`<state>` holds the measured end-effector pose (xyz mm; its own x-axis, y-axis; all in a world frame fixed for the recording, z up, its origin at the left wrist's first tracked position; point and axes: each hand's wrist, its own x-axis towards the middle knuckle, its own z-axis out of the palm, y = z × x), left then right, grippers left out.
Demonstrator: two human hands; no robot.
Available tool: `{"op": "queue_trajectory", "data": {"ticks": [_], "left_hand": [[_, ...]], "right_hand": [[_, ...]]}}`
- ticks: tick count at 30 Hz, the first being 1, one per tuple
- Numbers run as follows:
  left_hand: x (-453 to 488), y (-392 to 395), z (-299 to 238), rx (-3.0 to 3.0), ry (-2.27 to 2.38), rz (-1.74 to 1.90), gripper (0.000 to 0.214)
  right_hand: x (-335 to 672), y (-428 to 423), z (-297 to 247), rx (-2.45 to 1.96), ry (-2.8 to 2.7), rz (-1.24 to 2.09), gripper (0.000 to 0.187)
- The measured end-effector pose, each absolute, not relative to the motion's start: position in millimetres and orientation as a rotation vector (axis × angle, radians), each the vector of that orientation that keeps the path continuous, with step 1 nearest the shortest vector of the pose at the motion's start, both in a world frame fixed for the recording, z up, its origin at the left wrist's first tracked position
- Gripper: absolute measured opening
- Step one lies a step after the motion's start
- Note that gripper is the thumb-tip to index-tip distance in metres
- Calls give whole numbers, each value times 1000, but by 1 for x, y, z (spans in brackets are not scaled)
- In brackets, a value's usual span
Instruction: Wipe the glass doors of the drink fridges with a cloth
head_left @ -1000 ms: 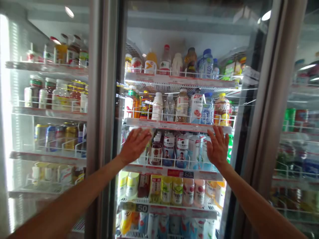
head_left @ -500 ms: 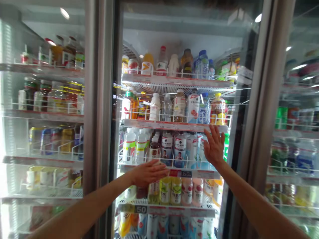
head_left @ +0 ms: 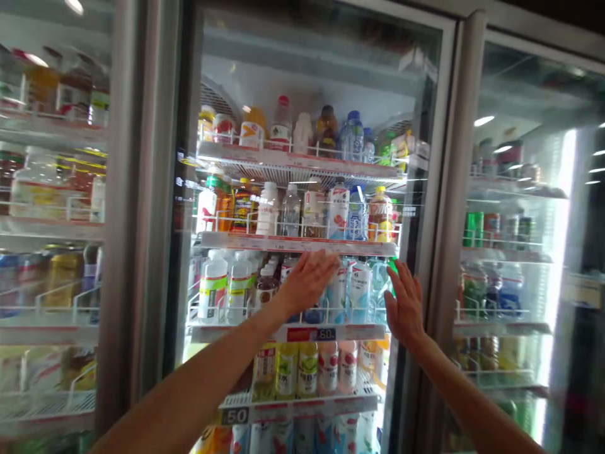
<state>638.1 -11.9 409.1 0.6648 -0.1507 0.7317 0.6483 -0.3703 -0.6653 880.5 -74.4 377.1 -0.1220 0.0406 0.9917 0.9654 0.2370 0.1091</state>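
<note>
The glass door (head_left: 302,82) is in front of both hands, with shelved drinks seen through it; whether it is touched cannot be told. The left hand (head_left: 309,280) is held open, fingers stretched rightward, and the right hand (head_left: 405,306) is held open with fingers up and thumb apart; nothing is gripped by either. The left hand has just been raised from the price tag (head_left: 326,335), now below it, to the bottle row, so the hands are roughly level, yet no drink has been taken. Blue bottles (head_left: 359,290) are seen between the hands, white-capped bottles (head_left: 213,287) left of the left hand, and yellow drinks (head_left: 286,371) below it. Compared with the earlier frame, the right hand has been shifted past the shelf's end, nearer the post (head_left: 444,252), and the view has been swung rightward.
</note>
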Motion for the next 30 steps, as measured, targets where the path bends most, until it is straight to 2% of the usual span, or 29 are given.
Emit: {"op": "queue_trajectory", "data": {"ticks": [3, 8, 13, 20, 26, 30], "left_hand": [[668, -14, 415, -1748, -421, -955, 44], [711, -20, 376, -1897, -74, -605, 45], [738, -18, 395, -1875, -305, -809, 46], [753, -24, 356, -2015, -31, -493, 53], [761, -17, 381, -1931, -248, -762, 48], [746, -21, 372, -1964, -27, -542, 45]], "right_hand": [[896, -86, 362, -1082, -1415, -1081, 54], [913, -101, 343, -1166, -1479, -1099, 56], [925, -106, 336, -1177, -1457, -1092, 55], [935, -103, 328, -1181, -1463, -1051, 56], [943, -100, 336, -1198, -1395, -1045, 57], [941, -99, 337, -1185, -1449, -1080, 58]]}}
